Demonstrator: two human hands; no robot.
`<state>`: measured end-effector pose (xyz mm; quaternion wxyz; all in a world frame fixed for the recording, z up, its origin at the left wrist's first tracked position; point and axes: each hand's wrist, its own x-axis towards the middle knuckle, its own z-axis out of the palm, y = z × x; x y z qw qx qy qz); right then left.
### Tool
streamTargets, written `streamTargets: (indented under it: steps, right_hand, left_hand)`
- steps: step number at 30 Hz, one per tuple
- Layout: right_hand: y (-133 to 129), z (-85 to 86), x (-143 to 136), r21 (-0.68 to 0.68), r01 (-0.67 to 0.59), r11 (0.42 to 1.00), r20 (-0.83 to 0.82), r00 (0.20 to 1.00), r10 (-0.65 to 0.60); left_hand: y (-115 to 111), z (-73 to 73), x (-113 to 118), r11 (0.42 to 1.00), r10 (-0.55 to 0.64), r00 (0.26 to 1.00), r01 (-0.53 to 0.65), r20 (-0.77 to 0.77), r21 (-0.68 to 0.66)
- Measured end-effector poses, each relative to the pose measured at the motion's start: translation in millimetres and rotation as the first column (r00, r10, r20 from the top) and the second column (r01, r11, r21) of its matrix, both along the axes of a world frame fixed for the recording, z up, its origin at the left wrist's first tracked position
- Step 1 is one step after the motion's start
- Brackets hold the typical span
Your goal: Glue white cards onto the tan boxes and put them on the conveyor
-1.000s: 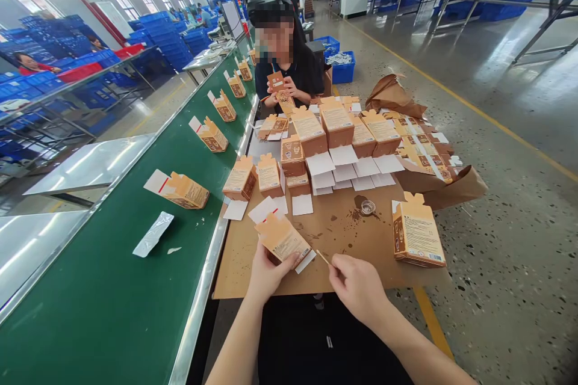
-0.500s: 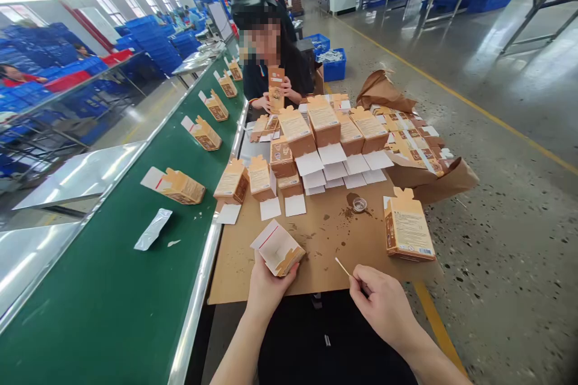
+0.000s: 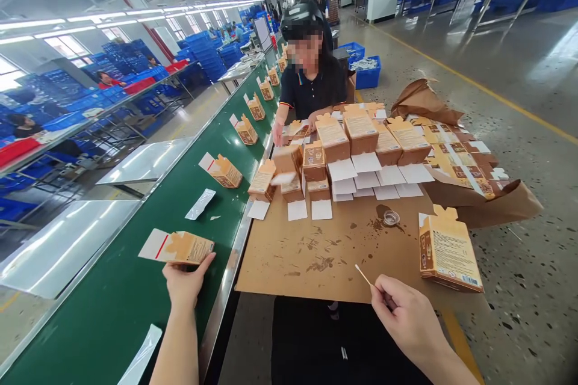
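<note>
My left hand (image 3: 187,283) grips a brown and tan carton (image 3: 192,248) lying on its side over the green conveyor belt (image 3: 117,295), its white flap with a red line pointing left. In my right hand (image 3: 404,310) is a thin cotton swab (image 3: 363,275), pinched between thumb and fingers above the near edge of the cardboard sheet (image 3: 280,258). A small clear round dish (image 3: 391,218) sits among wet spots on the cardboard. One carton (image 3: 449,249) stands near the right edge of the sheet, beyond my right hand.
Stacked cartons (image 3: 361,132) with white flaps fill the far side of the cardboard. Across from me a person (image 3: 311,81) reaches toward them. More cartons (image 3: 223,171) and silvery packets (image 3: 200,204) lie on the belt. Brown wrapping paper (image 3: 501,204) holds flat cartons at right.
My left hand has carried its carton left from the cardboard to the belt. The view has shifted left. The person opposite has lowered their hands, and another carton is at the stack's left side.
</note>
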<state>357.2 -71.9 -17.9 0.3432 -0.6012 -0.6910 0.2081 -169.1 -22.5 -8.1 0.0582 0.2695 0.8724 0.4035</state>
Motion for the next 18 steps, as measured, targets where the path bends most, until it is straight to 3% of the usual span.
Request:
streamTargets:
  steps: [3,5,7,9,12,15,18]
  right_hand:
    - [-3.2,5.6,10.2,-0.042,0.035,0.999,-0.027,0.999,-0.036]
    - [-6.5,9.7,21.6,-0.080,0.055,0.995,-0.042,0.997,-0.058]
    - [-9.1,11.7,31.6,-0.089,0.099,0.991,-0.048,0.994,-0.103]
    - [-10.3,11.3,38.2,-0.060,0.151,0.987,-0.039,0.987,-0.154]
    - [-8.4,11.9,44.1,-0.018,0.160,0.987,0.013,0.987,-0.160]
    - [2.1,26.6,53.6,0.048,0.147,0.988,0.115,0.982,-0.151]
    - [27.4,61.7,69.1,0.022,0.134,0.991,0.252,0.958,-0.135]
  left_hand:
    - [-14.6,8.4,35.9,0.969,0.051,0.998,-0.059,0.037,0.238]
    - [-20.2,17.2,62.5,0.915,0.019,0.998,0.004,-0.055,0.403]
    - [-6.7,29.7,83.3,0.878,-0.091,0.994,0.111,-0.066,0.466]
    - [32.2,45.3,95.0,0.883,-0.219,0.976,0.191,0.017,0.428]
    - [121.0,66.8,98.2,0.903,-0.358,0.922,0.303,0.144,0.306]
    - [199.1,76.8,99.7,0.901,-0.434,0.865,0.408,0.251,0.148]
    - [231.9,74.5,107.0,0.861,-0.487,0.814,0.509,0.316,0.016]
